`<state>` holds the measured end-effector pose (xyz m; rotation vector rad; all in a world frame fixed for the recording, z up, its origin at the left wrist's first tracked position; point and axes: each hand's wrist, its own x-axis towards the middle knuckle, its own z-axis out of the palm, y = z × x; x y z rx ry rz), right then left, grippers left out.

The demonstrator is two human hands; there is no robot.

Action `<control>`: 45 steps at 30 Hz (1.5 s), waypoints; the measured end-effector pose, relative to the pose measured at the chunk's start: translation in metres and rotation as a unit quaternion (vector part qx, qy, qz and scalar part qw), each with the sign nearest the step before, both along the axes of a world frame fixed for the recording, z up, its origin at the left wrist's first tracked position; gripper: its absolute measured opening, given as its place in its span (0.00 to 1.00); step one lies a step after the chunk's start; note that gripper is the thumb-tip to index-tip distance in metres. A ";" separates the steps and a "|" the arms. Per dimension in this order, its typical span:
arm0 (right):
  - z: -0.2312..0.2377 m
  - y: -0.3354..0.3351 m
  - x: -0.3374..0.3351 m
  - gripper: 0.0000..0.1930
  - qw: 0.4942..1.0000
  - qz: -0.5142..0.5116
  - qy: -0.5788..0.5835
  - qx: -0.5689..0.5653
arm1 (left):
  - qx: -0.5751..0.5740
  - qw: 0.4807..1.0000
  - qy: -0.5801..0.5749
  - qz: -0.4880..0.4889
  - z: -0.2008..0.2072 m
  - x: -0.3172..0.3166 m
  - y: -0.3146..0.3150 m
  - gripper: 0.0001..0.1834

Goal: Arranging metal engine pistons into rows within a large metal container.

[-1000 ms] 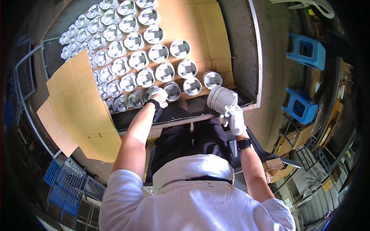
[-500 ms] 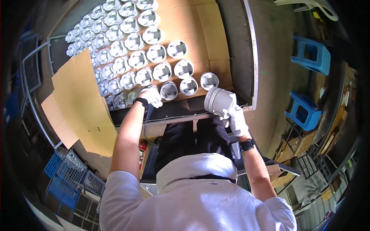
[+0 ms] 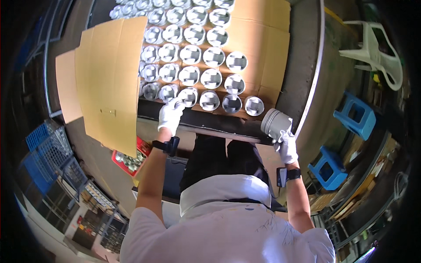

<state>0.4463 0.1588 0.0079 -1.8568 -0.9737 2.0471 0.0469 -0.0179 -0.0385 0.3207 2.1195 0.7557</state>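
Observation:
My right hand [image 3: 287, 147], in a white glove, grips a grey metal piston [image 3: 276, 124] from its lower right side. The piston is tilted, with ring grooves visible around its upper left end, and hangs over the right front corner of the dark-edged table. My left hand [image 3: 170, 116], also gloved, reaches over the front edge; its fingers extend to the near rims of two front-row pistons, one of them this piston [image 3: 189, 96]. No piston is lifted in it. Several pistons stand in rows on the brown cardboard [image 3: 254, 35], their hollow ends upward.
A folded cardboard flap [image 3: 109, 83] stands along the table's left side. Below it sits a red bin [image 3: 117, 158] of metal parts. Blue stools [image 3: 326, 168] and a white plastic chair [image 3: 377, 52] are on the right. Blue crates [image 3: 44, 149] stand at left.
My left hand has drawn back slightly from the front-row pistons toward the table edge. My right hand still holds its piston. The whole view has shifted, bringing the red bin into sight.

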 end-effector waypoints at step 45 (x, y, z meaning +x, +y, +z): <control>-0.195 0.074 0.001 0.17 0.936 -0.272 0.021 -0.222 | -0.213 0.878 0.412 -0.116 -0.025 0.038 0.013 0.10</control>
